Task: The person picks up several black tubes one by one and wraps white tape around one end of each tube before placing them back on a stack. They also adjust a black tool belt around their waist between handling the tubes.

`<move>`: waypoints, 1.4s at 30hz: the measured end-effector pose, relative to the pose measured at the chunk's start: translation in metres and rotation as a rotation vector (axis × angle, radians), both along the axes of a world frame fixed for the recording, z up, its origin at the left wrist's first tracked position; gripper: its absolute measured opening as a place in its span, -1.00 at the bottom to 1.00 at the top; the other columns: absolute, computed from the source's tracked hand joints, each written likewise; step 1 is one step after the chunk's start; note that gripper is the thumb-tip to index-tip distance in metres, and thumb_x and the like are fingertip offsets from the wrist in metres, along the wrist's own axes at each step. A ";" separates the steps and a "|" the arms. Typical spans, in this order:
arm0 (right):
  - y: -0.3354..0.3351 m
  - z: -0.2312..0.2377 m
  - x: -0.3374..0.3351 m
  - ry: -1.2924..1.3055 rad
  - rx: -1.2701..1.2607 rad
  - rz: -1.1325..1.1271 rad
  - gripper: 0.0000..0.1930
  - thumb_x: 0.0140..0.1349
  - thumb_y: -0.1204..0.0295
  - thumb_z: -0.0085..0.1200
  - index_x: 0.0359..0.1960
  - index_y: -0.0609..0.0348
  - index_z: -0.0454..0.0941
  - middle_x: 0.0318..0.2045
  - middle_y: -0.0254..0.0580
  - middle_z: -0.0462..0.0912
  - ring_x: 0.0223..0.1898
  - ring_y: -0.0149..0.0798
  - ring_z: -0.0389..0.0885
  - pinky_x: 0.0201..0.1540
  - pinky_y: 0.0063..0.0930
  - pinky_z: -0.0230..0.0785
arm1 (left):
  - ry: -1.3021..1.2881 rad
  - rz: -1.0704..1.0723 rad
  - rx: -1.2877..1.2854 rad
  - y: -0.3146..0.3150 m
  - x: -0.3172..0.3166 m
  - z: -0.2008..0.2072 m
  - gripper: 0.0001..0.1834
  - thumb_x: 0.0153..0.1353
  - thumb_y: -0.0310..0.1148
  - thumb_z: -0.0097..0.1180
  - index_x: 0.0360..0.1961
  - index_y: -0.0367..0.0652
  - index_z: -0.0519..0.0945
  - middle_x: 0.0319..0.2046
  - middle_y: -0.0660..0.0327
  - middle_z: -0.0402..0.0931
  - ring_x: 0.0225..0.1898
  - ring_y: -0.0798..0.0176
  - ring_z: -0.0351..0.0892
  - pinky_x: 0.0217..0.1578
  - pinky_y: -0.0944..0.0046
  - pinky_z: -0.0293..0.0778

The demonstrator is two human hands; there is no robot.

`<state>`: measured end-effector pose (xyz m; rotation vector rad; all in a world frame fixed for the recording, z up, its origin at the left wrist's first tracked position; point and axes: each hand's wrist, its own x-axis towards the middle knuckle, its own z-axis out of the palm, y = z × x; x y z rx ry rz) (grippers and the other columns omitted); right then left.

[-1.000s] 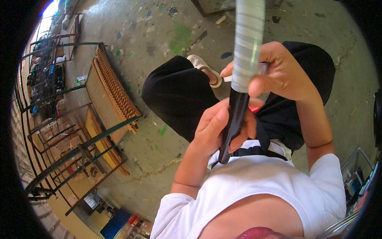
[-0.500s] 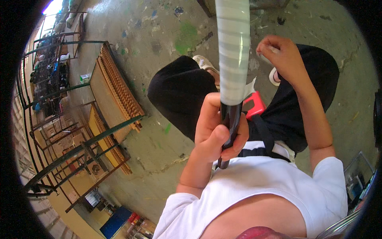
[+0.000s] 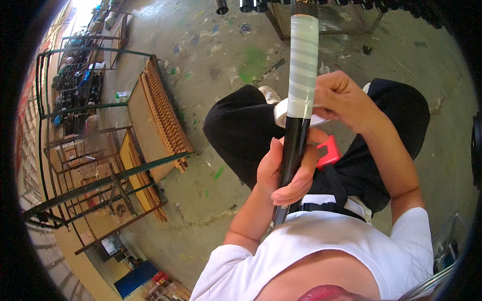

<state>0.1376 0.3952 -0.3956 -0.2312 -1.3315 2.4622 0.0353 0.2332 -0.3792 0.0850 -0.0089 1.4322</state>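
Observation:
A glossy black pole [image 3: 297,138] rises upright in front of me, banded along its upper part with a spiral of white tape [image 3: 303,65]. My left hand [image 3: 286,175] grips the bare black section below the banding. Just behind the pole, at the lower end of the banding, a roll of white tape [image 3: 281,113] is held in my right hand [image 3: 346,103]. The pole hides part of the roll and some of the right fingertips. Over my lap lies a red plastic piece [image 3: 329,151] with a squarish opening.
Several black tube ends [image 3: 221,7] line the top edge, near a low metal frame [image 3: 331,29]. To the left, dark metal racks [image 3: 90,198] carry boards and a wooden panel with a ridged edge [image 3: 165,115]. Paint marks the concrete floor [image 3: 196,200].
My right hand has come left and down to the pole with the tape roll. The pole has shifted farther off, showing more of its black length above and below the banding.

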 end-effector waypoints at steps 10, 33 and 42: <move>0.042 -0.010 -0.029 -0.418 0.934 0.133 -0.72 0.17 0.24 0.06 -0.27 0.20 0.64 -0.36 -0.01 0.67 -0.31 -0.05 0.65 -0.20 -0.29 0.45 | 1.167 0.490 -0.181 0.052 -0.071 0.052 -0.41 0.24 -0.29 0.06 0.20 -0.41 0.24 -0.37 0.17 0.44 -0.73 0.44 0.36 -0.79 0.50 0.27; 0.095 -0.092 -0.057 -0.595 1.002 0.094 -0.74 0.15 0.23 0.03 -0.27 0.10 0.64 -0.33 -0.03 0.67 -0.24 0.02 0.63 -0.13 -0.17 0.45 | 2.693 0.672 -0.656 0.360 -0.298 -0.003 -0.41 -0.04 -0.17 0.28 -0.04 -0.37 0.51 -0.28 -0.09 0.60 -0.23 0.00 0.62 -0.15 0.14 0.50; 0.102 -0.095 -0.055 -0.593 0.960 0.031 -0.74 0.17 0.21 0.05 -0.27 0.08 0.64 -0.33 -0.08 0.67 -0.25 0.00 0.63 -0.16 -0.19 0.44 | 2.865 0.286 -0.649 0.330 -0.272 0.014 0.02 -0.05 -0.07 0.30 0.35 -0.21 0.02 -0.02 -0.30 0.41 0.04 -0.22 0.45 0.07 0.03 0.38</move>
